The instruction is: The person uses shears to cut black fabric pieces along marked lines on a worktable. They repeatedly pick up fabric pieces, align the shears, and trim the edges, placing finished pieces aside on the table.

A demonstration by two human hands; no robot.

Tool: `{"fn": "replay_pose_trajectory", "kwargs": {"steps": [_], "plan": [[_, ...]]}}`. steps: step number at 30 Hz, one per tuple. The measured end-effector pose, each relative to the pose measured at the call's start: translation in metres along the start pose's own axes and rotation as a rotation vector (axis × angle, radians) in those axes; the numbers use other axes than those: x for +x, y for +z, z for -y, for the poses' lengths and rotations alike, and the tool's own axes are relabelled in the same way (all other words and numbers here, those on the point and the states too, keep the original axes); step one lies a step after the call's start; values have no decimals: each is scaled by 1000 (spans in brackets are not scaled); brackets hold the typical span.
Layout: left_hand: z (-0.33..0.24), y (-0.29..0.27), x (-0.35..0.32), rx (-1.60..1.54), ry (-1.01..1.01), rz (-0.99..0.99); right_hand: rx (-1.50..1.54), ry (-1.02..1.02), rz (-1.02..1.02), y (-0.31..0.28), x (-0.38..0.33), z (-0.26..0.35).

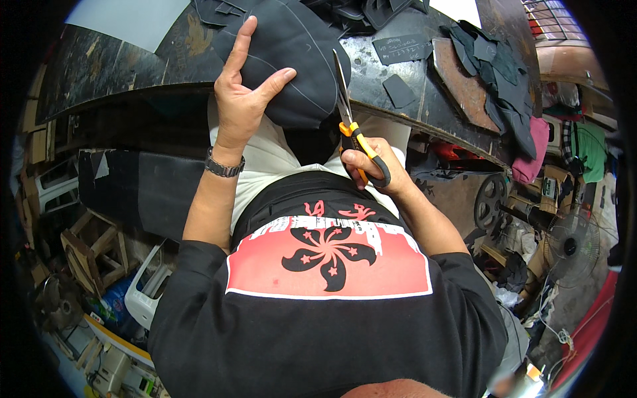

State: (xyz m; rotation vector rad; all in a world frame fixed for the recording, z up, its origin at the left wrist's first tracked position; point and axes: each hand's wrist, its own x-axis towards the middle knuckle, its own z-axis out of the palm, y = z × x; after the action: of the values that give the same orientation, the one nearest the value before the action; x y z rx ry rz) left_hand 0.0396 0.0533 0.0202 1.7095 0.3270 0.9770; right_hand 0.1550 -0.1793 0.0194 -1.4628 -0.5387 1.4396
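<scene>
The left hand [242, 99], fingers spread, should keep the dark fabric [292, 60] flat while the right hand [371, 166], fingers curled in the handles, guides the scissors [348, 116] along the edge.

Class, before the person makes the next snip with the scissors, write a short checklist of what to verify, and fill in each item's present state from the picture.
1. Left hand steadies the dark fabric piece on the workbench: ok, palm and thumb press on it.
2. Left fingers clear of the blades: ok, they lie left of the scissors.
3. Right hand grips the orange-and-black handles firmly: ok.
4. Blades meet the fabric edge: ok, they run along its right edge.
5. Blades follow a marked line: cannot tell.
6. Scraps on the bench are away from the cut: ok.
</scene>
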Motion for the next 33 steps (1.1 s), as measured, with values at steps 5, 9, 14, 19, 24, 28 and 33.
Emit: {"fn": "replay_pose_trajectory", "kwargs": {"steps": [5,9,14,19,24,28,33], "plan": [[2,-5,4,15,-13,21,-60,82,-46,1,-5,2],[3,-6,4,-37,-13,50,-109,107,-79,3,-7,5],[3,-10,5,-22,-39,74,-167,176,-82,-2,-6,9],[1,-5,0,-35,-59,111,-122,94,-56,-5,1,9],[1,1,-7,-7,-43,130,1,-14,1,-7,8,6],[1,-2,-8,2,-49,104,-2,28,-2,-7,5,2],[5,-5,-7,9,-40,106,-25,85,-39,-2,-3,2]]}}
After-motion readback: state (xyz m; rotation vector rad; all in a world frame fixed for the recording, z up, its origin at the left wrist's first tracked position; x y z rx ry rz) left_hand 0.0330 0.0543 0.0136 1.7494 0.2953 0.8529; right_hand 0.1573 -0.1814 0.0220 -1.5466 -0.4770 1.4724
